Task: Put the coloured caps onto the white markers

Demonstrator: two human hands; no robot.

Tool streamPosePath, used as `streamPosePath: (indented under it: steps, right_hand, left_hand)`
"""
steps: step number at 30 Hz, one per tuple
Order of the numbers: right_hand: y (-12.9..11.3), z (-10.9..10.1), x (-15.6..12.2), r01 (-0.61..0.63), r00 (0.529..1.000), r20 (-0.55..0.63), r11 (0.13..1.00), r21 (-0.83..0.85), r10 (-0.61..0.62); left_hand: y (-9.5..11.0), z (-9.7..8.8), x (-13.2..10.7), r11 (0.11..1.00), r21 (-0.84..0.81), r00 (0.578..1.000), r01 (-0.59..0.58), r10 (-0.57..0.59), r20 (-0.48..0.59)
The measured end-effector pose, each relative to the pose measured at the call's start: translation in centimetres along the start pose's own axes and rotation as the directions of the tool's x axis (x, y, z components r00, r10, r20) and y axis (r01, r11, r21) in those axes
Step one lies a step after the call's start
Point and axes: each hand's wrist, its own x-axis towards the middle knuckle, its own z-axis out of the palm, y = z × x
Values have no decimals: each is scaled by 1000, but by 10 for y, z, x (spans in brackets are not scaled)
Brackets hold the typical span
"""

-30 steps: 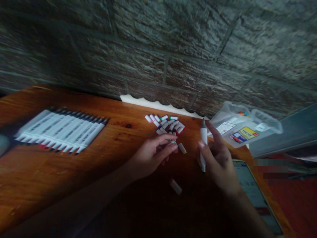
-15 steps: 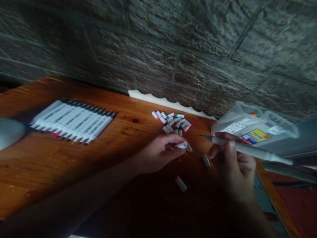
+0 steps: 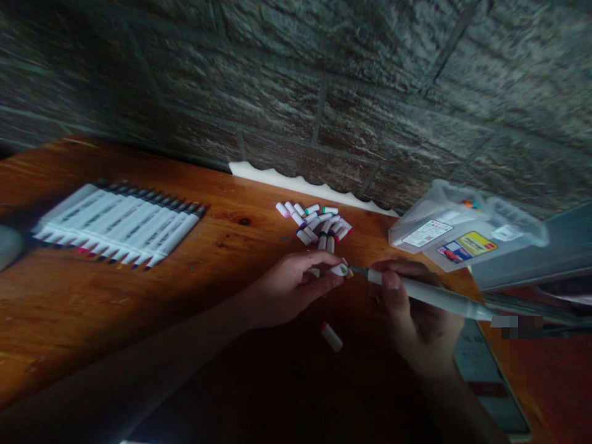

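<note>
Over the worktop (image 3: 55, 320), the left hand (image 3: 289, 287) pinches a cap (image 3: 338, 269), the right hand (image 3: 419, 317) a marker (image 3: 432, 293), likely light, stiff, best held mid-barrel.

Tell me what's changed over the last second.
The right hand has swung its marker from tip-up to pointing left, close to the white cap still held in the left hand. The row of markers and the red-ended cap lie where they were.
</note>
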Motion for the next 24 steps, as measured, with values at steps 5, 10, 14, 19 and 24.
streamPosePath:
  steps: [5, 10, 14, 19, 24]
  right_hand:
    - [-3, -1, 5, 51, 998, 36, 996, -75, -48]
    - [-12, 1, 11, 118, 988, 113, 987, -108, -105]
    - [-8, -2, 15, 165, 980, 145, 965, -205, -137]
    - [14, -10, 21, -59, 993, -113, 969, -240, 32]
    - [14, -3, 15, -100, 983, -159, 993, -61, 89]
  left_hand:
    - [0, -1, 0, 1000, 2, 1000, 5, -5, 27]
    - [-1, -3, 0, 995, 69, 997, -66, 63, 46]
    - [4, -3, -3, 990, 97, 994, -98, 93, 58]
    - [13, 1, -7, 999, -23, 986, -36, 39, 164]
    - [9, 1, -2, 992, -124, 994, 11, 3, 107]
